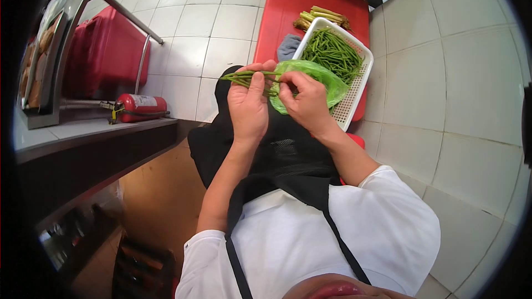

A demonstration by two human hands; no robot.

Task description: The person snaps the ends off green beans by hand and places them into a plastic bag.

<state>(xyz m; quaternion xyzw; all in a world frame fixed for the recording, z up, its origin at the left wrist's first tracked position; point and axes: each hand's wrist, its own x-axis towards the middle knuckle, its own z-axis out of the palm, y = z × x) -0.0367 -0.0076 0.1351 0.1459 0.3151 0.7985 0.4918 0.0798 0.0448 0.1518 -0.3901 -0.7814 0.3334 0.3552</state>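
My left hand (pixel 247 105) is closed around a small bunch of green beans (pixel 237 77), which stick out past the thumb to the left. At the right end of the bunch, my right hand (pixel 306 99) pinches with thumb and fingertips, seemingly on a bean's end. A bright green plastic bag (pixel 332 86) lies just behind the right hand, partly covered by it. It spreads over the near part of a white plastic basket (pixel 366 61). More green beans (pixel 332 52) fill the far part of that basket.
The basket rests on a red surface (pixel 280 5), along with a bundle of pale-stalked greens (pixel 324 17) and a grey cloth (pixel 288 47). Tiled wall (pixel 471 66) runs along the right. To the left are a fire extinguisher (pixel 143 108), a red container (pixel 108 50) and a metal rack (pixel 127 14).
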